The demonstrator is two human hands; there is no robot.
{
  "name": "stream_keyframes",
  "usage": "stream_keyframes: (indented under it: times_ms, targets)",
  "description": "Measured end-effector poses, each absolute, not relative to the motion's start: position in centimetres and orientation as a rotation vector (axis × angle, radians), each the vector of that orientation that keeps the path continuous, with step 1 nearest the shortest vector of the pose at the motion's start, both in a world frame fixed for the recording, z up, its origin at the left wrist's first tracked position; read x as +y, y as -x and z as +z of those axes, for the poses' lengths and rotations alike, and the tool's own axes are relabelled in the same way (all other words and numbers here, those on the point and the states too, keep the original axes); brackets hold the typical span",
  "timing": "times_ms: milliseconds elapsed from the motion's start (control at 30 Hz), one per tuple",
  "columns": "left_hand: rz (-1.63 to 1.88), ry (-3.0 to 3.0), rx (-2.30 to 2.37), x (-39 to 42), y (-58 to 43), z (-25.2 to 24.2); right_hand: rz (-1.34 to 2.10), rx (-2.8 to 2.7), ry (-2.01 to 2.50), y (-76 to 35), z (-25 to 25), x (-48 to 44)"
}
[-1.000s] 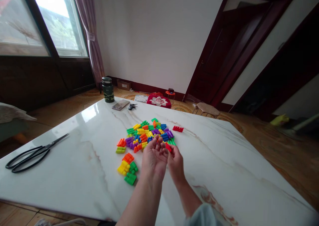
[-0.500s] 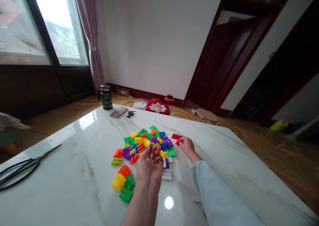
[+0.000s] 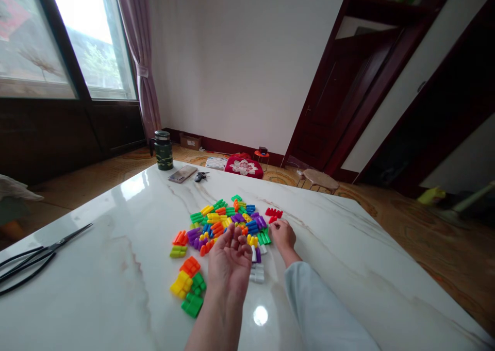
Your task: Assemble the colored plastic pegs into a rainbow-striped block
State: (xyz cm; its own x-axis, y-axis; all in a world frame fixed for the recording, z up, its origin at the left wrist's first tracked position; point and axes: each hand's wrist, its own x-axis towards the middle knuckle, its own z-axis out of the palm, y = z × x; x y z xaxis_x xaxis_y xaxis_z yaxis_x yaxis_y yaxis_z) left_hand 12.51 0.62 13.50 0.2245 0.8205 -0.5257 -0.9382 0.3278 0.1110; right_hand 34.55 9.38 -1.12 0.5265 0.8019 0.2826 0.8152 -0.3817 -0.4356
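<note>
My left hand is held palm up over the near side of a pile of colourful plastic building blocks. Its fingers are loosely curved and apart, and the palm is bare. Part of the pile is hidden behind it. My right hand is at the pile's right edge, palm down, with bent fingers close to a green block. No block shows in it. Just beyond its fingertips lies a small red block, in front of a row of red blocks.
Joined orange, yellow and green blocks lie left of my left forearm. Black-handled scissors rest at the table's left. A phone, keys and a camouflage flask stand or lie at the far corner of the marble table.
My right hand has drawn back from the small red block, moving left and nearer to me, towards the pile. The red block stays on the table. My left hand has hardly moved.
</note>
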Motion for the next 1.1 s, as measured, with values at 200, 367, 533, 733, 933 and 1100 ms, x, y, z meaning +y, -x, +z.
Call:
stream_keyframes:
  times_ms: [200, 367, 533, 733, 933, 1100]
  targets:
    - [1.235, 0.249, 0.554, 0.6, -12.5, 13.5, -0.037, -1.359, 2.205, -34.4, -1.2, 10.3]
    - [1.239, 0.248, 0.554, 0.6, -12.5, 13.4, -0.036, -1.374, 2.184, -34.5, -1.5, 10.8]
    - [1.248, 0.256, 0.547, 0.6, -12.4, 13.5, -0.039, -1.381, 2.147, -34.9, -1.8, 11.3]
    - [1.308, 0.268, 0.46, 0.7, -11.9, 14.0, -0.014, -1.372, 2.05, -35.1, -2.5, 11.5]
    - [1.319, 0.169, 0.194, 2.0, -9.1, 15.2, 0.082, -1.278, 1.888, -35.7, -2.8, 10.6]
    - [1.423, 0.192, 0.286, 4.1, -6.6, 14.3, 0.119, -1.107, 1.775, -35.0, -1.9, 8.9]
